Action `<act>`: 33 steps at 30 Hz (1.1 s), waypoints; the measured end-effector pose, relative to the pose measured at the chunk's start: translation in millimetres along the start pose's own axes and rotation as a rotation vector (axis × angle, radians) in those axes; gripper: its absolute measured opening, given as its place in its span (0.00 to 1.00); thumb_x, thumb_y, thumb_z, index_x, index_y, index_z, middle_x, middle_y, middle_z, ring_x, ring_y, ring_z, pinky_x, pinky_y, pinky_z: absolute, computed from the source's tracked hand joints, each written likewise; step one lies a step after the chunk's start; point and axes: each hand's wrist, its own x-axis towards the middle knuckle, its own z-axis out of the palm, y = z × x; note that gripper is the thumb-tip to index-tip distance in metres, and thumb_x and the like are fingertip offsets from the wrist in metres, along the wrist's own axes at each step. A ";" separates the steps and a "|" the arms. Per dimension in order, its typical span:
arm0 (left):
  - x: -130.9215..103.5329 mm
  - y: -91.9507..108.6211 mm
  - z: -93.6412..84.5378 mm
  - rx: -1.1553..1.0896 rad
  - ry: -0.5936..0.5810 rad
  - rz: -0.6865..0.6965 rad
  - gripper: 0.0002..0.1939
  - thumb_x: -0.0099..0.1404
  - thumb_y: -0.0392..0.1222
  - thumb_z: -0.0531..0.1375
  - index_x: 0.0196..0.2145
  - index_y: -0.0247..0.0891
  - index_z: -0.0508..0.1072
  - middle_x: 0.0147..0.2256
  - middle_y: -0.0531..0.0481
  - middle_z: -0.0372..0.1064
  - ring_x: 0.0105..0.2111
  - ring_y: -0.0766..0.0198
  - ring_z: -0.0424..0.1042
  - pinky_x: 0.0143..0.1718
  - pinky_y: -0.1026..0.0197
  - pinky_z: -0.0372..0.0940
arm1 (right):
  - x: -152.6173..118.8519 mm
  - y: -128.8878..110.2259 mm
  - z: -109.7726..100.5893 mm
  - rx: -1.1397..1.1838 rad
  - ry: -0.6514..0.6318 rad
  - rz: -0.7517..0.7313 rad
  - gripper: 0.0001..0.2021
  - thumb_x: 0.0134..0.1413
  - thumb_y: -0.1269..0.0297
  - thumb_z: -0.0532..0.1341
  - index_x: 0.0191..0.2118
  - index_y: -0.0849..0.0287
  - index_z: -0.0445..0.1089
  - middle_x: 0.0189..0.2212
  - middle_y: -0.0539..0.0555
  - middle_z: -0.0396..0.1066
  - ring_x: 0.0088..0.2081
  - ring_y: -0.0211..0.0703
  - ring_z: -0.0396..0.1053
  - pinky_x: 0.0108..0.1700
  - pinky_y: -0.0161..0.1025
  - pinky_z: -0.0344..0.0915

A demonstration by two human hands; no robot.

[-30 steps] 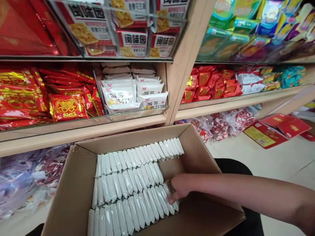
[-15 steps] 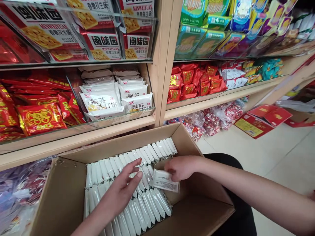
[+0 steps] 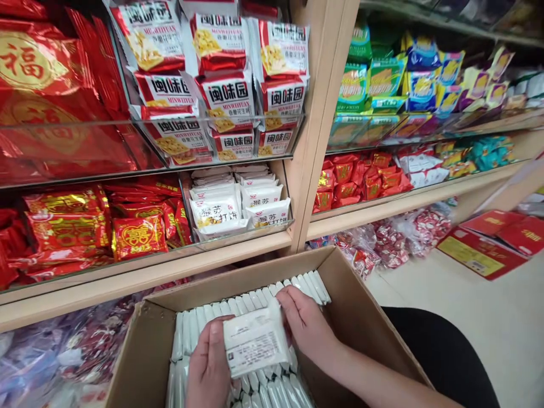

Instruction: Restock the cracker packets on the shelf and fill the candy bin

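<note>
Between my two hands is a white packet of crackers (image 3: 257,343), its printed back facing me, with what looks like more packets behind it. My left hand (image 3: 210,360) grips the near left edge, thumb on the front. At the upper right corner, my right hand (image 3: 304,320) is closed on it, its lower fingers partly hidden. Below them stands an open cardboard box (image 3: 374,317) holding rows of upright white packets (image 3: 250,300). Similar white cracker packets (image 3: 216,209) lie stacked in a shelf compartment straight ahead, behind a low clear front.
A wooden shelf post (image 3: 317,113) rises behind the box. Red packets (image 3: 140,235) fill the compartment left of the white ones. Bagged sweets (image 3: 386,243) lie under the right shelf, near a red carton (image 3: 488,243) on the floor. A dark-clothed knee (image 3: 437,351) borders the box.
My left hand has come to the packets and taken hold. My right hand has raised its packet from the box and brought it leftward. The view has tilted up and shifted left.
</note>
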 end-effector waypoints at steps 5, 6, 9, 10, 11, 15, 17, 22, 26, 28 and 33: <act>13.5 5.6 -13.0 0.098 0.083 0.183 0.23 0.55 0.63 0.52 0.37 0.42 0.68 0.24 0.55 0.66 0.18 0.66 0.58 0.16 0.66 0.56 | -0.8 -2.2 -10.2 0.403 -0.120 0.082 0.19 0.50 0.45 0.53 0.38 0.56 0.56 0.25 0.49 0.66 0.23 0.35 0.65 0.21 0.32 0.62; 13.0 7.1 -13.6 0.144 0.078 0.217 0.23 0.55 0.63 0.52 0.36 0.43 0.69 0.24 0.54 0.67 0.19 0.65 0.59 0.17 0.66 0.58 | -2.3 -3.1 -8.7 0.443 -0.195 0.086 0.21 0.47 0.46 0.56 0.41 0.55 0.56 0.28 0.49 0.65 0.26 0.36 0.66 0.21 0.32 0.64; 6.7 10.1 -12.1 0.156 0.012 0.231 0.22 0.54 0.63 0.52 0.35 0.44 0.70 0.24 0.55 0.68 0.22 0.64 0.62 0.21 0.67 0.60 | -7.9 -5.5 -1.2 0.430 -0.344 0.118 0.21 0.45 0.48 0.59 0.44 0.52 0.58 0.28 0.48 0.64 0.25 0.34 0.65 0.19 0.30 0.64; 4.7 10.5 -11.2 0.133 -0.006 0.213 0.21 0.54 0.62 0.53 0.35 0.44 0.70 0.24 0.56 0.69 0.23 0.64 0.63 0.22 0.67 0.61 | -9.6 -6.5 0.4 0.412 -0.353 0.128 0.19 0.47 0.49 0.58 0.43 0.53 0.60 0.27 0.47 0.64 0.24 0.34 0.65 0.19 0.30 0.63; 3.4 11.0 -10.6 0.105 -0.028 0.191 0.21 0.54 0.62 0.53 0.35 0.44 0.70 0.25 0.56 0.70 0.25 0.63 0.65 0.24 0.67 0.61 | -10.9 -7.6 0.9 0.397 -0.349 0.128 0.17 0.49 0.50 0.56 0.42 0.53 0.62 0.27 0.48 0.65 0.23 0.34 0.65 0.19 0.30 0.64; 4.1 16.9 -11.2 -0.200 -0.234 0.011 0.27 0.54 0.65 0.51 0.43 0.45 0.68 0.41 0.52 0.70 0.41 0.57 0.67 0.36 0.63 0.64 | -12.6 -14.6 -7.6 0.166 -0.246 -0.173 0.13 0.52 0.58 0.57 0.45 0.50 0.67 0.35 0.50 0.70 0.33 0.39 0.69 0.34 0.38 0.68; 3.3 23.6 -13.2 -0.433 -0.397 -0.187 0.32 0.54 0.68 0.48 0.49 0.46 0.63 0.47 0.48 0.67 0.44 0.53 0.67 0.41 0.55 0.65 | -10.9 -17.1 -14.1 -0.018 -0.207 -0.452 0.14 0.53 0.65 0.57 0.47 0.46 0.66 0.42 0.50 0.70 0.44 0.41 0.66 0.47 0.42 0.63; -7.1 38.7 -20.6 -0.510 -0.516 -0.331 0.31 0.56 0.39 0.61 0.56 0.48 0.55 0.42 0.49 0.70 0.41 0.58 0.71 0.44 0.57 0.65 | -6.3 -9.0 -22.5 -0.252 -0.270 -0.809 0.17 0.50 0.69 0.59 0.47 0.47 0.67 0.56 0.51 0.56 0.59 0.43 0.49 0.58 0.49 0.47; -10.7 39.0 -22.3 -0.551 -0.502 -0.260 0.35 0.56 0.36 0.62 0.57 0.56 0.51 0.42 0.53 0.69 0.46 0.59 0.67 0.44 0.61 0.65 | -10.6 -0.2 -24.9 -0.204 -0.361 -0.601 0.16 0.51 0.66 0.58 0.47 0.46 0.67 0.62 0.47 0.37 0.62 0.45 0.39 0.59 0.48 0.45; -9.7 36.5 -21.3 -0.541 -0.504 -0.208 0.36 0.56 0.37 0.62 0.57 0.59 0.48 0.43 0.55 0.69 0.47 0.59 0.66 0.44 0.62 0.64 | -14.3 -1.2 -25.4 -0.092 -0.372 -0.485 0.22 0.50 0.61 0.60 0.52 0.45 0.61 0.63 0.49 0.29 0.61 0.46 0.39 0.58 0.46 0.48; -8.1 22.7 -17.2 -0.331 -0.560 0.001 0.40 0.52 0.42 0.65 0.56 0.51 0.47 0.44 0.50 0.68 0.44 0.59 0.67 0.42 0.64 0.63 | -17.0 -21.3 -22.9 -0.253 -0.235 -0.360 0.26 0.49 0.59 0.59 0.55 0.52 0.57 0.58 0.58 0.50 0.58 0.47 0.49 0.56 0.45 0.50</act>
